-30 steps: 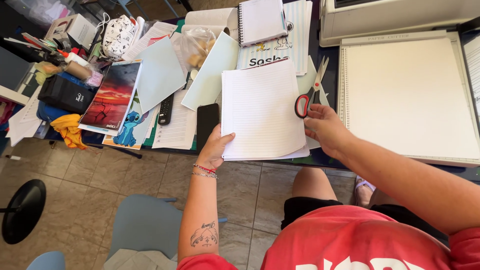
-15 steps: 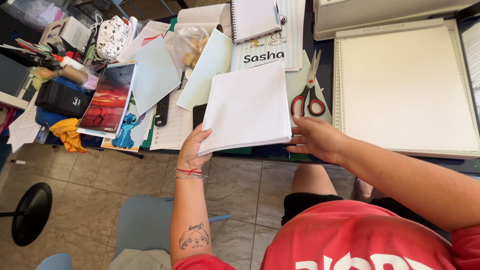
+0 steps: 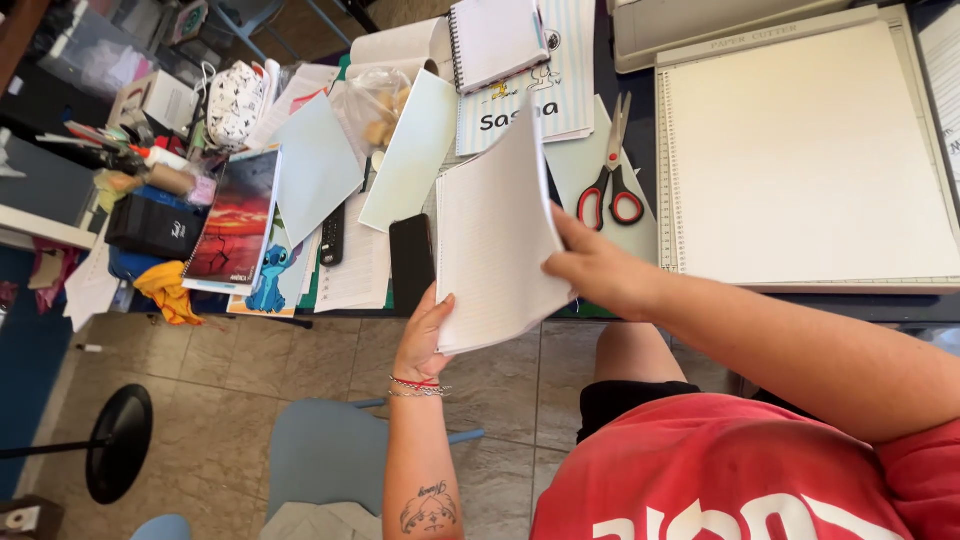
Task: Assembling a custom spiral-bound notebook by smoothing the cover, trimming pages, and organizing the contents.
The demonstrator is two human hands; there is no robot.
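Observation:
A stack of white lined sheets (image 3: 492,235) is lifted off the desk and tilted up on its edge. My left hand (image 3: 424,335) grips its lower left corner, thumb on the front. My right hand (image 3: 596,268) holds its right edge, fingers behind the paper. Red-handled scissors (image 3: 612,180) lie on the desk just behind my right hand, untouched. A black phone (image 3: 411,262) lies flat beside the sheets, close to my left hand.
A large white paper cutter board (image 3: 800,160) fills the right of the desk. Light blue card sheets (image 3: 405,155), a spiral notebook (image 3: 495,40), picture-cover notebooks (image 3: 235,220), a pencil pouch (image 3: 235,100) and clutter crowd the left. A blue chair (image 3: 330,455) stands below.
My right hand left the scissors lying on the desk and took the sheets' right edge. Both hands raised the stack from flat to steeply tilted.

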